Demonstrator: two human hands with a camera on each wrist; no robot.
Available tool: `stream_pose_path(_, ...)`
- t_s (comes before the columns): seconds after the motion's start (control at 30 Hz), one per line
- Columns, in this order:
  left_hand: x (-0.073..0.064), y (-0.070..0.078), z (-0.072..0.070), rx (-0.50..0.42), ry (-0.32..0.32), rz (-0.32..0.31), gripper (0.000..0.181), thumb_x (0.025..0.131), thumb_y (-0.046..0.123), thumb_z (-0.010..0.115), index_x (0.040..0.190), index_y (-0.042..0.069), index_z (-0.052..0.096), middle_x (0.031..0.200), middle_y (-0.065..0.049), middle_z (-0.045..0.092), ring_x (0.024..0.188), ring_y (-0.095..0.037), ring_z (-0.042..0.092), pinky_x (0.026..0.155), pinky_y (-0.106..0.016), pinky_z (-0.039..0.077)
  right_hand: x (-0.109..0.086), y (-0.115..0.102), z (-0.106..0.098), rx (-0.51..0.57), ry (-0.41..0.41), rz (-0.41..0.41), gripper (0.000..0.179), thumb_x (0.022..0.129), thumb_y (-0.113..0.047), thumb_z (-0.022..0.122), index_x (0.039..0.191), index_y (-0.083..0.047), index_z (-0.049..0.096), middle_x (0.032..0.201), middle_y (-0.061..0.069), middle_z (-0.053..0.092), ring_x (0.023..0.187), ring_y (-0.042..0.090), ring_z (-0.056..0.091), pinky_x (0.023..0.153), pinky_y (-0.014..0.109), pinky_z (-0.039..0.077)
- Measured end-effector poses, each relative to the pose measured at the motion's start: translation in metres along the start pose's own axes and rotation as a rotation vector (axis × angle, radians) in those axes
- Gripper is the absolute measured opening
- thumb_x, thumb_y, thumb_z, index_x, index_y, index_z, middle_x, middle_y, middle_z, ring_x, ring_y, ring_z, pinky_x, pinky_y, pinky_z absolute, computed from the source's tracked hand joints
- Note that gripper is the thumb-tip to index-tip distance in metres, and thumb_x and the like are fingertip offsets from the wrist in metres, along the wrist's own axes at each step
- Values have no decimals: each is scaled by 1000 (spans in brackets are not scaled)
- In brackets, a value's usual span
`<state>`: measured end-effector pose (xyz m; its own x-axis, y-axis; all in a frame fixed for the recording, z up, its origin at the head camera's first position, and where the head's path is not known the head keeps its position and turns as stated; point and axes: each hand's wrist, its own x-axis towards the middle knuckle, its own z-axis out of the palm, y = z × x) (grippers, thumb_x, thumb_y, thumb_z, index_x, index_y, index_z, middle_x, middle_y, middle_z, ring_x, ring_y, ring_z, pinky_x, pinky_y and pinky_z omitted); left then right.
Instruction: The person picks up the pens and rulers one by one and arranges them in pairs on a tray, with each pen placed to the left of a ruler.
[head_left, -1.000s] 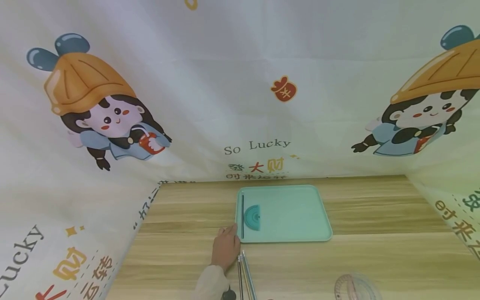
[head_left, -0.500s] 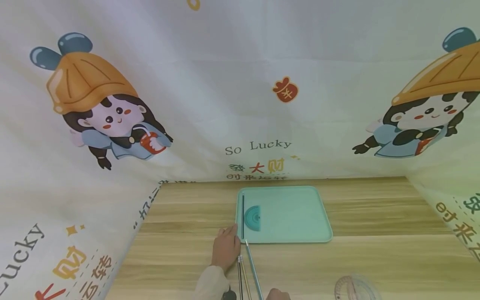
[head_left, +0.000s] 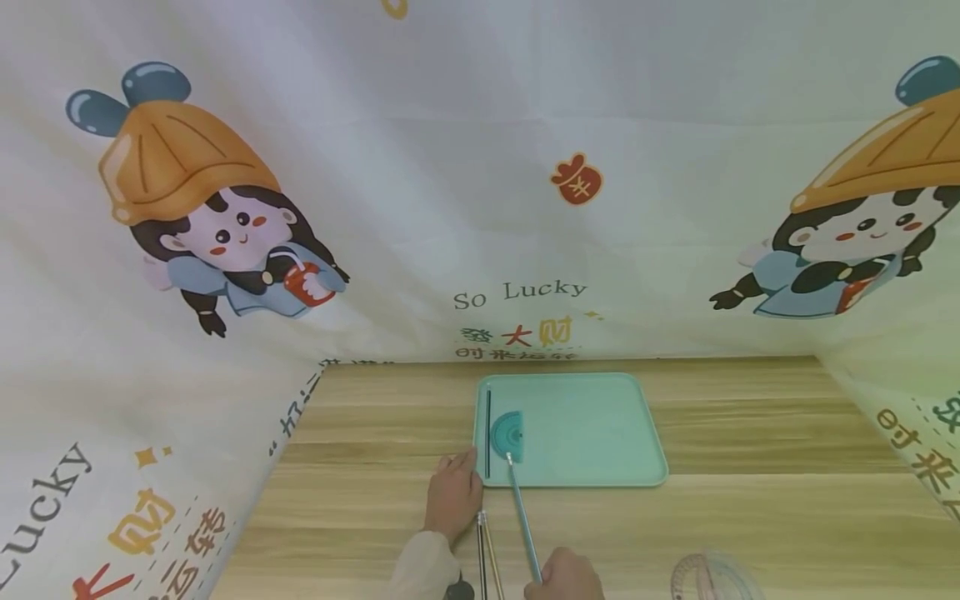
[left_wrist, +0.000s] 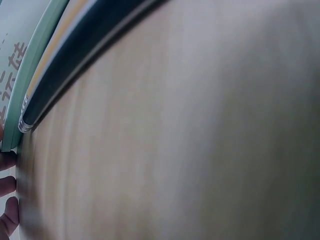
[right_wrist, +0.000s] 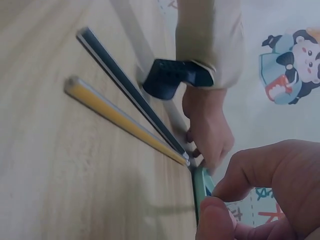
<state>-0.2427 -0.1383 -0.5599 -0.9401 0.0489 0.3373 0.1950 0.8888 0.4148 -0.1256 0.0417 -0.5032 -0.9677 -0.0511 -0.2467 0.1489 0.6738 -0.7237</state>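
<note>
My right hand (head_left: 566, 575) pinches a light blue pencil (head_left: 524, 521) near its lower end, between thumb and index finger. The pencil's pale far tip overlaps the lower edge of a teal protractor (head_left: 507, 432) in the head view; I cannot tell whether they touch. Under both is a mint-green tray (head_left: 592, 433), with a dark pencil (head_left: 488, 433) lying along its left side. At the tray's front left corner my left hand (head_left: 453, 497) touches the edge, fingertips down by the table. Closer to me, a black pencil (right_wrist: 127, 90) and a yellow pencil (right_wrist: 120, 117) lie on the table.
A clear round-edged protractor (head_left: 708, 577) lies at the front right, partly cut off by the frame. The wooden table (head_left: 750, 417) ends against a printed cloth (head_left: 420, 208) at the back and sides. A dark band sits on the left wrist (right_wrist: 167, 77).
My right hand has come into view from below, carrying the blue pencil away from the other two, forward and right over the tray. The left hand has stayed at the tray's corner.
</note>
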Motion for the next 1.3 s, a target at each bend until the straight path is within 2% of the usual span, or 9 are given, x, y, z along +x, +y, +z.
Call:
stream_pose_path(0.27,0,-1,1,2,-5,3,38,91,12,51,126,-2,59,122,-16,65,95,-24,58,79,-36,52,7,1,-7,-8,107,-42,14,66,-8,67,61,-5,54,57,2,52,54,17,49,48,28,42)
stream_pose_path(0.47,-1,-1,1,8,-1,5,37,91,12,51,126,-1,59,121,-15,65,96,-24,58,80,-36,52,14,1,-12,0,96,14,14,69,-7,68,64,-4,55,58,3,54,56,17,50,49,27,41)
stream_pose_path(0.63,-2,-1,1,10,9,10,37,91,11,52,125,-1,60,120,-15,66,94,-24,58,77,-35,52,16,0,-15,17,88,22,14,70,-7,68,65,-3,55,60,3,53,56,17,48,49,25,39)
stream_pose_path(0.83,-1,-1,2,18,20,13,36,91,11,52,124,-1,61,119,-15,66,92,-23,58,76,-34,52,21,-1,-17,42,103,-12,12,70,-6,66,65,-2,55,59,4,53,54,16,48,48,24,39)
stream_pose_path(1.1,-2,0,0,5,0,-5,37,90,11,52,124,-1,60,122,-14,65,95,-23,59,78,-34,53,32,-4,-21,62,148,-48,9,67,-6,62,64,-5,54,59,3,52,53,15,46,46,24,37)
stream_pose_path(1.3,-1,-1,0,6,3,-4,38,90,11,52,125,0,60,121,-14,65,94,-23,59,77,-33,53,44,-8,-25,56,158,-79,19,68,-5,61,54,-9,49,49,-4,43,45,10,39,42,19,32)
